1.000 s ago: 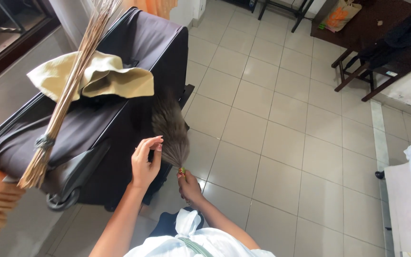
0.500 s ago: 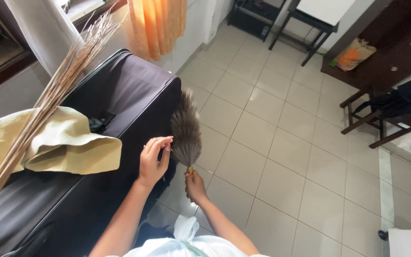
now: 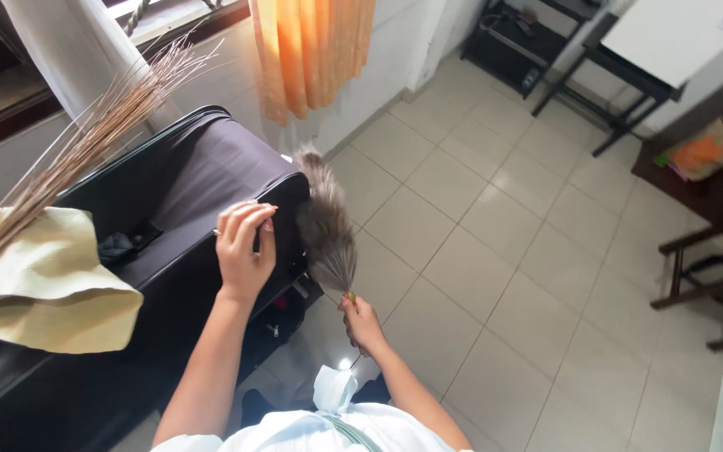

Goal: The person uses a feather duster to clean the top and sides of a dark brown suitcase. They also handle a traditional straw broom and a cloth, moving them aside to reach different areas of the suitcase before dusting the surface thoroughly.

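We see our left hand [image 3: 244, 247] spread fairly wide, fingers long and only slightly curled, lying flat against the top edge of the dark suitcase [image 3: 186, 192] near its front corner. It presses or steadies the case and grips nothing. Our right hand [image 3: 361, 322] is closed into a tight pinch around the thin base of a feather duster [image 3: 325, 226], the greyish-brown plume standing upright and leaning a little to the left, so that its feathers brush along the suitcase's right side just beside the left hand's fingertips.

On the suitcase's near end lies a pale yellow cloth [image 3: 52, 289], folded loosely, and a bundle of dry broom straws [image 3: 85, 151] slants across it toward the window. An orange curtain [image 3: 311, 50] hangs behind the case, and the tiled floor [image 3: 504, 251] stretches away to the right, where dark wooden chair legs [image 3: 700, 276] stand well apart from us.

Compared with half a second ago, the left hand has gone from hovering beside the plume, fingers bent near the feathers, to resting on the suitcase top. The duster has lifted higher along the case's side, with its tip now near the upper corner. The view has also swung upward and rightward, so more of the curtain and wall shows and the cloth sits lower left.
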